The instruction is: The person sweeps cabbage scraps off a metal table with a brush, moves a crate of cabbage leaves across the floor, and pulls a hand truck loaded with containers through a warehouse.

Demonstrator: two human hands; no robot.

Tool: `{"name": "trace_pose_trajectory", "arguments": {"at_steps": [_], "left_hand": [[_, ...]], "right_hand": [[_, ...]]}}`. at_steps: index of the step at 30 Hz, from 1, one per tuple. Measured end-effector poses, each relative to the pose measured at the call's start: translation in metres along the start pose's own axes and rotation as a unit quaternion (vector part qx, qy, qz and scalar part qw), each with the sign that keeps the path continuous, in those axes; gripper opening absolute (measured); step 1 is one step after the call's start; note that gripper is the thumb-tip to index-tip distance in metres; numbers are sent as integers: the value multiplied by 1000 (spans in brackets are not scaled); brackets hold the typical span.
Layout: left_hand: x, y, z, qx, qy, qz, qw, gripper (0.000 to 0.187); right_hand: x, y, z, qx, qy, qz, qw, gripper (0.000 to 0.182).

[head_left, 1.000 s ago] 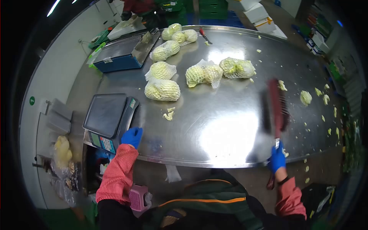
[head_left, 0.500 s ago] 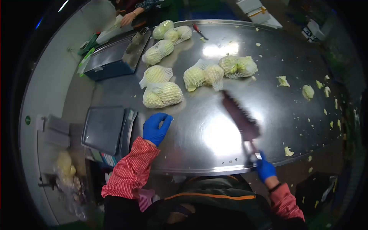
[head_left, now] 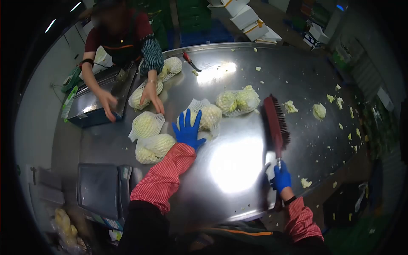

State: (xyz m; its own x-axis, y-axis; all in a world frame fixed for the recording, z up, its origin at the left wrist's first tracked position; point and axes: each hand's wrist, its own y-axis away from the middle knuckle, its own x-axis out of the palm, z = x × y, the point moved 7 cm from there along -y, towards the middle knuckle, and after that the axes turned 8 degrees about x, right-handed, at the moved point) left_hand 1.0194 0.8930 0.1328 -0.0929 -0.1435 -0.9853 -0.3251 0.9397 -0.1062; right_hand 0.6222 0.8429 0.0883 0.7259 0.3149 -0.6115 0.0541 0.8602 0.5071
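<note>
My left hand [head_left: 188,129] is gloved in blue, fingers spread, over the near end of a pair of cabbages [head_left: 210,118] in white netting. In my right hand [head_left: 281,177], also gloved, is a dark red bench brush [head_left: 273,117], gripped by its handle. Its bristles face right, and the brush is held over the steel table [head_left: 238,199]. To the left of my left hand lie two more netted cabbages [head_left: 147,126]. Behind my left hand, another netted pair [head_left: 238,101] rests near the middle of the table.
A co-worker's hand [head_left: 152,97] reaches over the netted cabbages [head_left: 138,94] at the far left, by a metal-topped machine [head_left: 95,95]. A red-handled knife [head_left: 191,62] lies at the back. Leaf scraps [head_left: 318,111] dot the right side. A scale [head_left: 98,187] stands front left.
My left hand has moved forward and right, opening over the cabbages. The brush in my right hand has swung more upright. A co-worker has leaned in with both arms; my view has tilted up.
</note>
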Motion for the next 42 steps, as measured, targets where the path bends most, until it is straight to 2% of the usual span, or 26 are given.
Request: {"name": "trace_pose_trajectory", "arguments": {"at_steps": [1,3,4,10,11,12,13,16,17,21,24,27,28,29,31,33,37,38,41,42], "left_hand": [[7,-12,5,-11,-16,3,1000,106],[25,-30,16,-32,-50,15,998,107],[30,-40,18,-26,-45,-18,998,102],[37,-69,40,-11,-41,-67,997,87],[37,-72,48,-34,-44,-51,997,85],[36,-74,57,-56,-45,-34,997,84],[38,-75,67,-78,-46,-17,996,82],[36,-77,90,-136,-42,-76,987,83],[37,-77,95,-158,-37,-93,982,84],[36,-76,79,-183,-43,-34,982,86],[19,-71,46,-135,-64,44,988,89],[-14,-90,3,62,89,-104,989,96],[-25,-100,-17,82,110,-112,984,98],[-31,-115,-42,101,131,-120,979,101],[-9,-146,-75,119,87,-77,986,108],[23,-171,-96,99,70,20,992,112],[57,-201,-88,46,43,144,988,115],[54,-203,-88,55,21,123,991,111],[58,-204,-84,18,47,169,984,103],[59,-205,-80,21,57,138,989,101]], "right_hand": [[11,-17,1,-56,75,-20,995,46],[31,-38,2,-93,88,-17,992,46],[33,-30,22,-29,101,33,994,50],[45,-49,47,-17,73,115,990,55],[46,-52,51,-16,73,126,989,56],[47,-56,58,-87,137,91,983,57],[48,-55,65,-87,129,103,982,57],[54,-52,87,-88,99,138,982,58],[58,-58,85,-105,115,122,980,58],[62,-78,79,-153,138,96,974,60],[40,-84,79,-149,129,94,976,60],[18,-81,68,-109,96,93,985,59],[12,-78,67,-78,65,98,990,59],[12,-81,63,-88,74,86,990,60],[9,-87,52,-108,93,59,988,60],[6,-84,55,-103,91,73,988,60],[5,-89,68,-137,130,81,979,61],[6,-91,74,-139,128,90,978,61],[36,-112,70,-240,181,59,952,59],[41,-112,78,-256,184,59,947,58]]}}
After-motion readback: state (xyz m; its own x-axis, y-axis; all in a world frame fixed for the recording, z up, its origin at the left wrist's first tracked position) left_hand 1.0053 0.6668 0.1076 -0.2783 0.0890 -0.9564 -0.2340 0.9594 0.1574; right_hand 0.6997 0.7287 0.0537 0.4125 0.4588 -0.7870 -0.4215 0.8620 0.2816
